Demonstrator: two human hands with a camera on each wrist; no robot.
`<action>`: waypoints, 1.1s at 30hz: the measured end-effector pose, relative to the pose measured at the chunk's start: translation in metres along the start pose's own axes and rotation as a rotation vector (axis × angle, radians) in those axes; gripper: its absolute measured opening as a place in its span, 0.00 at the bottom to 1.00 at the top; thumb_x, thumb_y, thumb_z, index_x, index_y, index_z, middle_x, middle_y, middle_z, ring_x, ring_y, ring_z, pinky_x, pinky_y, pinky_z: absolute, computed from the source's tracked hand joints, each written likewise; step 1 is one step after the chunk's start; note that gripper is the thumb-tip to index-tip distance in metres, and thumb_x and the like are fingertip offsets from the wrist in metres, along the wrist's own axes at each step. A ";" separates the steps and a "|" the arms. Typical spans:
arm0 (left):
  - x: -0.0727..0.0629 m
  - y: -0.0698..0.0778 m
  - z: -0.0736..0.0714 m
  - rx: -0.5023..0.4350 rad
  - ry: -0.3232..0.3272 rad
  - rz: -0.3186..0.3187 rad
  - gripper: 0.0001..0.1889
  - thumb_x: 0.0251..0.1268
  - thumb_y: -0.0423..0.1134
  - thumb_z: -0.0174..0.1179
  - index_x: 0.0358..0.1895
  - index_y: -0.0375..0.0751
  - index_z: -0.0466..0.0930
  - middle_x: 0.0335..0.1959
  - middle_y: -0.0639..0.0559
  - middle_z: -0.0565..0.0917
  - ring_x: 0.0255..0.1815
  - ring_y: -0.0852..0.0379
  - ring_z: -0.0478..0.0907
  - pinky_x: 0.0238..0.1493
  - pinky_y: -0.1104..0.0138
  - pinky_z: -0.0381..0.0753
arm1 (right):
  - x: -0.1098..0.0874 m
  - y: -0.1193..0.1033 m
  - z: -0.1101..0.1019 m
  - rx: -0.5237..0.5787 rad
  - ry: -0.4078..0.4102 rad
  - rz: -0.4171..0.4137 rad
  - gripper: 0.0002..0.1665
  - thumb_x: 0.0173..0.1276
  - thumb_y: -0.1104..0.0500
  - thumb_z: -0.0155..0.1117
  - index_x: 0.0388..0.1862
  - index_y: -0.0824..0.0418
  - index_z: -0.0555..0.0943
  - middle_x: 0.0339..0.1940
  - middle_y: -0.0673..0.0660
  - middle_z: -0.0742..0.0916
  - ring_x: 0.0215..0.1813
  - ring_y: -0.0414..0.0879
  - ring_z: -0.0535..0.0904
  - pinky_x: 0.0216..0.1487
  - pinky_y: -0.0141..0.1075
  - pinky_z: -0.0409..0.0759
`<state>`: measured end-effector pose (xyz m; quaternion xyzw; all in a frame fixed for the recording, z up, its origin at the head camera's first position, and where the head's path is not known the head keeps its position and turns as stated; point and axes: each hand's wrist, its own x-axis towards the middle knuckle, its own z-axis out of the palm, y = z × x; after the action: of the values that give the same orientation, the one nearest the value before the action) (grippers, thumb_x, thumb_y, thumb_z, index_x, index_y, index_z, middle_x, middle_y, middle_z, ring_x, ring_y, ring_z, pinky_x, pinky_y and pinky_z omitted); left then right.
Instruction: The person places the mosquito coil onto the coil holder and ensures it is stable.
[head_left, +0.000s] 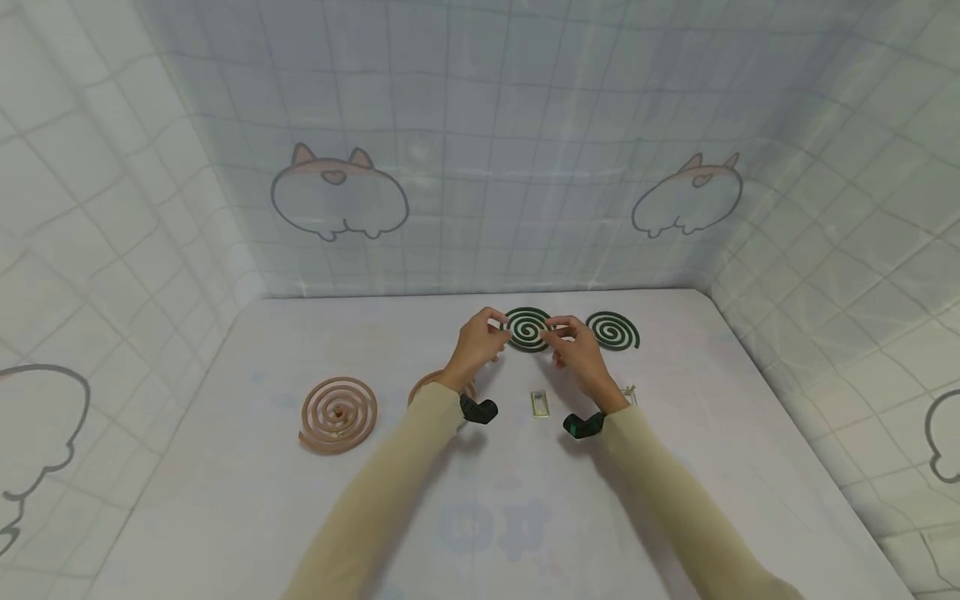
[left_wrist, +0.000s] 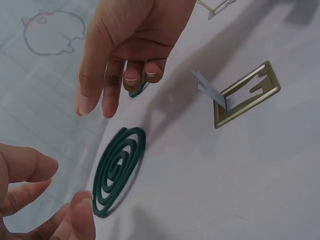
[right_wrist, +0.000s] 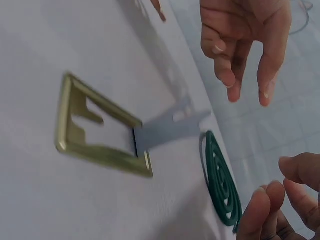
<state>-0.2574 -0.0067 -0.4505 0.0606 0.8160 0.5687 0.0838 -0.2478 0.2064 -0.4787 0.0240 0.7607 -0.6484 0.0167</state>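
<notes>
A green mosquito coil lies flat near the table's back edge, with one hand at each side of it. My left hand has its fingers loosely bent, thumb and index apart with nothing between them; the fingertips overlap the coil's left side in the head view. Likewise empty, my right hand reaches over from the other side, its fingertips at the coil's right rim. Both wrist views show the hands above the coil. Nearer me stands a small brass-edged metal coil stand with a forked tab bent up.
Right of the hands lies a second green coil. On the left is a brown coil; another brown coil is partly hidden by the left arm. A second metal stand shows beside the right wrist. The patterned back wall rises behind.
</notes>
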 end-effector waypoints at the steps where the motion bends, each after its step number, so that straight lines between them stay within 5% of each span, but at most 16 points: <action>1: 0.002 0.000 0.001 0.009 -0.001 -0.009 0.16 0.76 0.37 0.60 0.62 0.39 0.76 0.46 0.33 0.83 0.42 0.33 0.83 0.40 0.46 0.86 | 0.002 0.001 -0.001 -0.002 0.007 0.008 0.25 0.74 0.55 0.69 0.65 0.64 0.77 0.52 0.62 0.81 0.27 0.45 0.76 0.26 0.33 0.80; 8: 0.017 -0.004 0.008 0.120 0.031 -0.082 0.16 0.74 0.37 0.62 0.60 0.40 0.76 0.39 0.40 0.85 0.24 0.50 0.80 0.28 0.63 0.81 | 0.011 0.005 -0.003 -0.022 0.044 0.080 0.27 0.73 0.55 0.70 0.67 0.60 0.76 0.54 0.63 0.81 0.26 0.42 0.75 0.25 0.32 0.79; 14: 0.027 -0.010 0.014 0.139 0.036 -0.164 0.14 0.74 0.38 0.63 0.59 0.43 0.76 0.29 0.44 0.83 0.15 0.58 0.71 0.22 0.68 0.73 | 0.019 0.013 -0.005 -0.073 0.048 0.090 0.29 0.74 0.54 0.70 0.70 0.58 0.74 0.54 0.62 0.82 0.23 0.42 0.74 0.24 0.32 0.74; 24: 0.037 -0.016 0.021 0.061 0.063 -0.177 0.15 0.72 0.33 0.64 0.59 0.41 0.76 0.22 0.47 0.81 0.15 0.59 0.72 0.18 0.70 0.72 | 0.028 0.011 -0.002 -0.251 0.046 0.116 0.33 0.73 0.50 0.70 0.73 0.60 0.74 0.50 0.61 0.83 0.21 0.42 0.75 0.22 0.33 0.75; 33: 0.038 -0.018 0.024 0.003 0.079 -0.179 0.16 0.70 0.30 0.65 0.57 0.38 0.77 0.18 0.51 0.80 0.17 0.57 0.77 0.21 0.70 0.78 | 0.031 0.010 0.001 -0.301 0.057 0.133 0.38 0.73 0.52 0.70 0.76 0.63 0.70 0.41 0.60 0.83 0.17 0.41 0.73 0.18 0.33 0.74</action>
<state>-0.2895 0.0164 -0.4776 -0.0349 0.8218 0.5595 0.1022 -0.2785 0.2079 -0.4906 0.0900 0.8462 -0.5235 0.0416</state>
